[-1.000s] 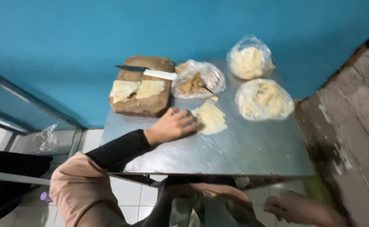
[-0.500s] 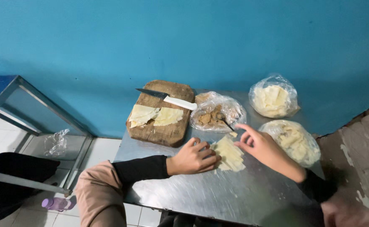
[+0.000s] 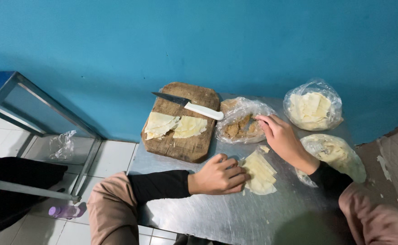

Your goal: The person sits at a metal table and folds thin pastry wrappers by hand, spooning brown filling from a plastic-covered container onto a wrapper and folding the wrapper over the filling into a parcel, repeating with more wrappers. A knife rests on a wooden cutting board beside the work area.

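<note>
My left hand (image 3: 218, 175) rests flat on the metal table (image 3: 217, 218), its fingers on the left edge of a pale sheet of dough (image 3: 258, 172). My right hand (image 3: 281, 138) reaches into an open plastic bag of brown crumbly filling (image 3: 239, 127), fingers bent at its rim. I cannot tell whether the fingers hold any filling.
A wooden cutting board (image 3: 183, 122) behind my left hand carries two folded dough pieces (image 3: 175, 126) and a white-handled knife (image 3: 189, 105). Two plastic bags of pale dough sheets (image 3: 312, 109) (image 3: 337, 154) sit at the right. A blue wall is behind; a metal frame (image 3: 40, 118) stands left.
My right hand came up from below the table edge, crossed over the dough sheet and reached the bag of filling. My left hand stayed on the dough.
</note>
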A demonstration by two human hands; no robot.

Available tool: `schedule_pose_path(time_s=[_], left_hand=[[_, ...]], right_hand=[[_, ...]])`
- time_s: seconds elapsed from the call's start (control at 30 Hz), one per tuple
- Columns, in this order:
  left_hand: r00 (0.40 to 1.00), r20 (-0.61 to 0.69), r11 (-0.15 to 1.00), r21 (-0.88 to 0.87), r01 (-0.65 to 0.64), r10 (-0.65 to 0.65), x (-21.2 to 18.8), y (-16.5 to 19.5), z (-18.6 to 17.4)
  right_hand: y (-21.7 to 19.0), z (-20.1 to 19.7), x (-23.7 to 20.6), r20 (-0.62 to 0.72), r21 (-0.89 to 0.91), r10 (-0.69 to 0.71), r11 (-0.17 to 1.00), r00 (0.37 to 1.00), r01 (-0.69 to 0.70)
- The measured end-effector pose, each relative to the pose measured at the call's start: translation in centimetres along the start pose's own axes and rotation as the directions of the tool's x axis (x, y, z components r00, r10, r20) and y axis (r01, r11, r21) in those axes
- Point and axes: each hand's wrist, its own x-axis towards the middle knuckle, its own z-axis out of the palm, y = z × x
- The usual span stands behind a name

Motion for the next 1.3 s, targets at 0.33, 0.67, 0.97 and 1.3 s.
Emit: schedule_pose_path(time_s=[0.33,0.67,0.97,1.3], left_hand=[[0.997,0.08,0.999,-0.032,0.006,-0.004,-0.8,-0.4,0.6],[0.999,0.046,1.0,-0.022,0.0,0.001,-0.3,-0.6,0.3],[0.999,0.017,0.999,-0.014,-0.032,0.033,-0.2,-0.3,0.1],[0.999,-0.008,0.999,0.015,-0.052,0.052,-0.6,-0.2,0.6]], right_hand=[[2.1,0.4,-0.7,0.238,0.268,0.299,0.894,0.924,-0.359],[3.1,0.9,-0.8,0.376,0.599,0.443,0.553,0.814,-0.579],[1.9,0.2,-0.7,0.289,0.659,0.498,0.516,0.817,-0.547],[1.7,0.4,-1.3,0.297,0.547,0.446,0.646,0.845,-0.533]])
